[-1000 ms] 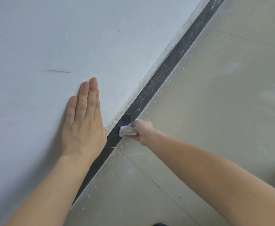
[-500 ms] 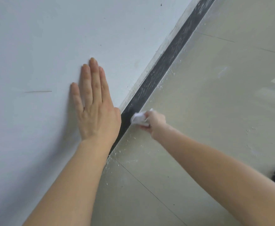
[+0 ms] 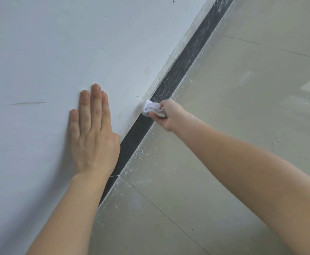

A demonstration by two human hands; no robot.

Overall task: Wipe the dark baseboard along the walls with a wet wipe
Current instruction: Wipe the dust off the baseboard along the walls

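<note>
Fingers of the right hand curl around a bunched wipe against the baseboard; the left hand lies flat, fingers straight, on the wall.

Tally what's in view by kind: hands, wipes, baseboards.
hands: 2 (left hand, right hand)
wipe: 1
baseboard: 1
total: 4
</note>
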